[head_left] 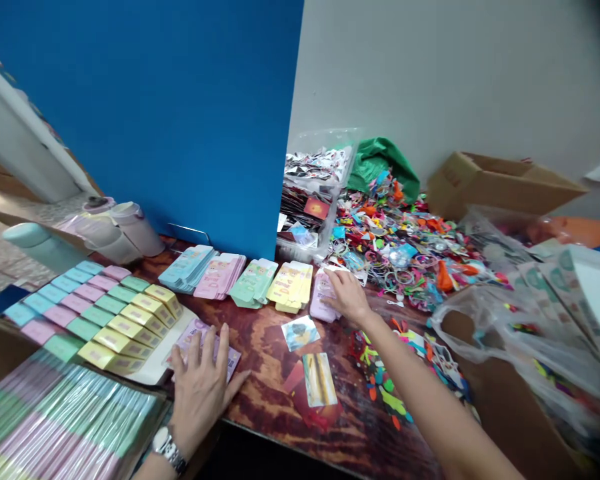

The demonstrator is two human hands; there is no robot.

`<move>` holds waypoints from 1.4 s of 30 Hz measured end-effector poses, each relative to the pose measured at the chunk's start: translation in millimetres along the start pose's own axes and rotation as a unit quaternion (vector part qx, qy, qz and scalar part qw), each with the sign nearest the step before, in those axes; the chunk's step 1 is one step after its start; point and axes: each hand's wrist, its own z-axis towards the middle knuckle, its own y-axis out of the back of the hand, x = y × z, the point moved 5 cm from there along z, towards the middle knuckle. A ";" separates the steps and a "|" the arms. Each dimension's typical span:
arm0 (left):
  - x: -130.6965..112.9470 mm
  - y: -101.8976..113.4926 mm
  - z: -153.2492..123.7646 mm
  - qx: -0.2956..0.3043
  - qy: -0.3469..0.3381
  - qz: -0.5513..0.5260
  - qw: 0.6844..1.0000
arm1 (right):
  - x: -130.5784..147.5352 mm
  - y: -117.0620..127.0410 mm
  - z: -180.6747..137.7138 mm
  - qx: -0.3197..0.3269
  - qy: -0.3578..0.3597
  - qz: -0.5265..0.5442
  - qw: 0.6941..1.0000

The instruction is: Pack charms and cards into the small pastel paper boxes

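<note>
My left hand (204,380) lies spread over a flat purple printed carton (234,361) near the table's front edge; the palm and fingers cover part of it. With fingers apart, my right hand (349,297) reaches onto a stack of flat purple cartons (320,308). Beside that stack stand similar stacks in a row: yellow cartons (291,283), green cartons (253,283), pink cartons (220,275) and blue cartons (187,267). Between my hands lie a small picture card (300,332) and a gold-and-white card (320,380), the latter over a red card (300,400).
Folded-up boxes (125,327) in pastel rows fill a tray at left, above plastic-wrapped packs (75,413). A heap of small colourful trinkets (395,247) spreads at right, near a clear bin (330,220) of cards and a cardboard box (500,183). A blue panel (180,120) rises behind.
</note>
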 end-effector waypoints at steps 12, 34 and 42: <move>-121.9 37.6 72.2 -0.069 -0.105 -0.296 0.947 | 49.3 99.0 -68.4 -0.128 0.021 0.119 0.984; -125.6 14.4 84.5 0.000 -0.014 -0.473 0.881 | 82.0 72.8 -112.9 -0.189 0.017 0.294 0.937; -124.1 15.7 84.5 -0.040 -0.038 -0.430 0.901 | 76.2 77.0 -112.8 -0.180 0.022 0.298 0.937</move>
